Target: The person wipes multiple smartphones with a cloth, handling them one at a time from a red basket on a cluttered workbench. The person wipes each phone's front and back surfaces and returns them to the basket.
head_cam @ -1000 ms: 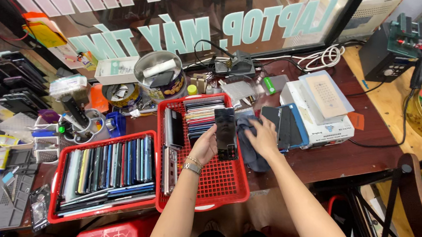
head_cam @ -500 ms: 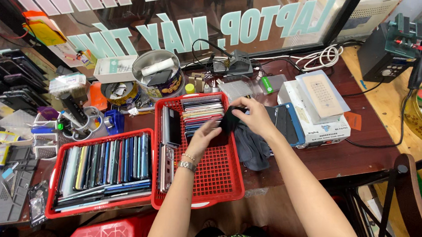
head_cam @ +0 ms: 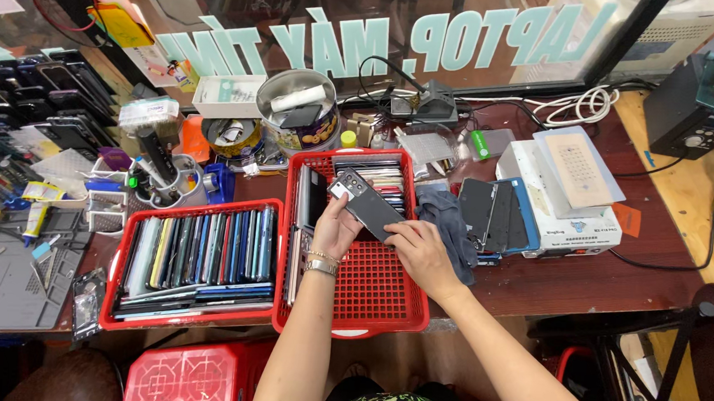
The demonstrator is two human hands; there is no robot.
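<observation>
A dark phone (head_cam: 367,204) lies tilted, back side up, above the middle red basket (head_cam: 376,297). My left hand (head_cam: 335,229) holds its left edge, a bracelet on the wrist. My right hand (head_cam: 421,254) grips its lower right corner. Phones stand on edge at the far end of that basket (head_cam: 379,175) and along its left wall. A grey cloth (head_cam: 448,217) lies just right of the basket, beside my right hand.
A second red basket (head_cam: 191,322) on the left is packed with upright phones. Flat phones (head_cam: 497,213), a white box (head_cam: 574,226), cables and a round tin (head_cam: 296,110) crowd the dark desk. Red stools (head_cam: 197,376) stand below; a chair (head_cam: 707,354) is at right.
The phone has come down from upright near the basket's far end to a tilted, back-up position over the basket. My right hand moved from the cloth side to the phone's lower corner.
</observation>
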